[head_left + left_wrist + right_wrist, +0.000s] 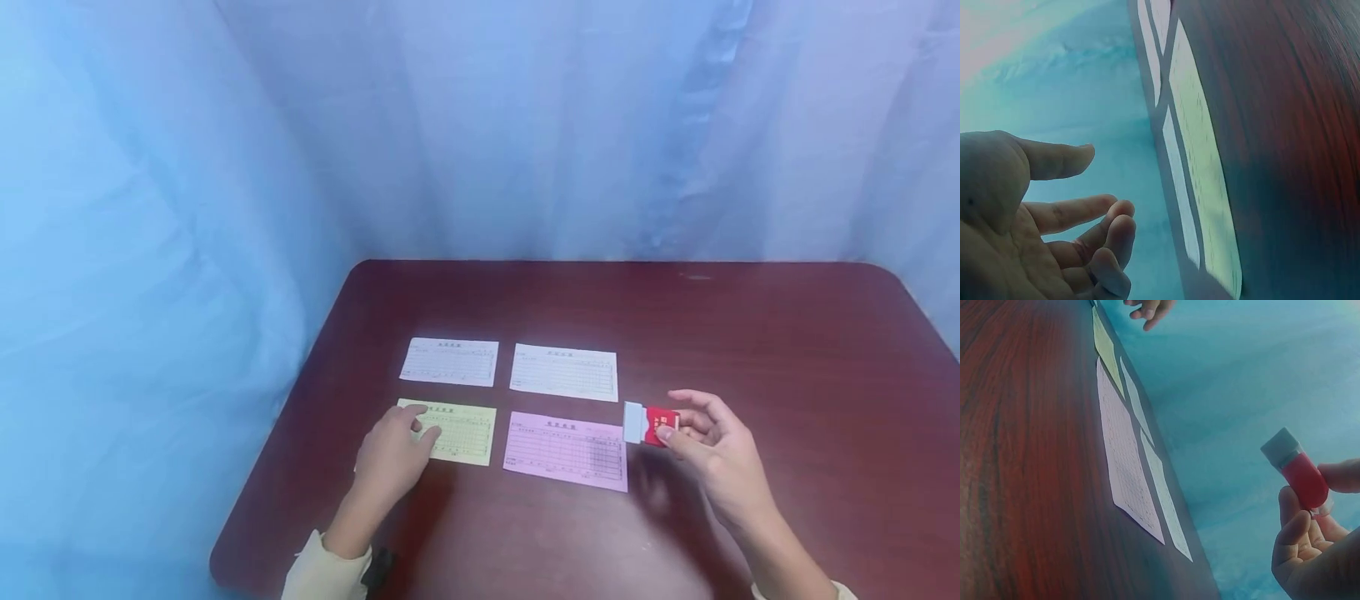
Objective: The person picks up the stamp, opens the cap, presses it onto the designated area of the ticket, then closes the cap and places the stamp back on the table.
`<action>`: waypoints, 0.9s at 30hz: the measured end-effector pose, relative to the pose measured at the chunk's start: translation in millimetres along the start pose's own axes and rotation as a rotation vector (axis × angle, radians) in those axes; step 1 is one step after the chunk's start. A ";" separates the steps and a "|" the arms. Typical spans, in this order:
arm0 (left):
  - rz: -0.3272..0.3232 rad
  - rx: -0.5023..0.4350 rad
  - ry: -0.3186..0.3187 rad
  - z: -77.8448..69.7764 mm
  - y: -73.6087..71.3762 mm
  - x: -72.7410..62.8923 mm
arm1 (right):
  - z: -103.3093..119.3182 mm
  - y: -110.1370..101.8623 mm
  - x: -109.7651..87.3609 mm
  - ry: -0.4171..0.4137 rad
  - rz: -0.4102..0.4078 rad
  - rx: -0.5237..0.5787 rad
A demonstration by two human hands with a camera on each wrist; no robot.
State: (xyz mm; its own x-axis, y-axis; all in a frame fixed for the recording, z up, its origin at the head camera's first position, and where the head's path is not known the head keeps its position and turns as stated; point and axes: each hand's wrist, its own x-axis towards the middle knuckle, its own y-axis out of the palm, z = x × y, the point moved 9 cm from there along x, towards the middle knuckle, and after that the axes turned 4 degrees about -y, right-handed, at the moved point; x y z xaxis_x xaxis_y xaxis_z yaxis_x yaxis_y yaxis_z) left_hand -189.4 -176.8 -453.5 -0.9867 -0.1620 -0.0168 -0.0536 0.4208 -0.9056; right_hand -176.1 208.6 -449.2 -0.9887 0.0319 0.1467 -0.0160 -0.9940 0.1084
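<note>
Toward the near edge of the dark-red wooden table (787, 350), the right hand (718, 460) pinches a red-and-grey block (649, 423), apparently for positioning, next needing steady aim, the left hand (392, 450) relaxed, empty.

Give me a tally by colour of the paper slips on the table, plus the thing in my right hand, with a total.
White slips: 2, one on the left, one on the right
Yellow-green slip: 1
Pink slip: 1
Red-and-grey block in your right hand: 1
Total: 5
</note>
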 end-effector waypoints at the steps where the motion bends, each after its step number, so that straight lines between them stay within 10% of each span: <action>1: 0.006 -0.002 0.011 -4.3 3.1 0.4 | 0.3 -0.1 -0.4 -0.001 -0.003 0.003; 27: 0.157 -0.049 0.188 -91.2 67.1 54.1 | 10.8 -5.9 -2.0 -0.010 -0.047 -0.159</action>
State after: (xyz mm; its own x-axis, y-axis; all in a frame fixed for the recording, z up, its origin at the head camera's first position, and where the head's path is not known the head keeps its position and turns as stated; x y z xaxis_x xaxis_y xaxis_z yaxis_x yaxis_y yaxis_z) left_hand -260.3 -76.0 -476.5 -0.9945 0.0757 -0.0728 0.1000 0.4709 -0.8765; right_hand -172.3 215.5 -439.5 -0.9848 0.0790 0.1547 -0.0864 -0.9954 -0.0417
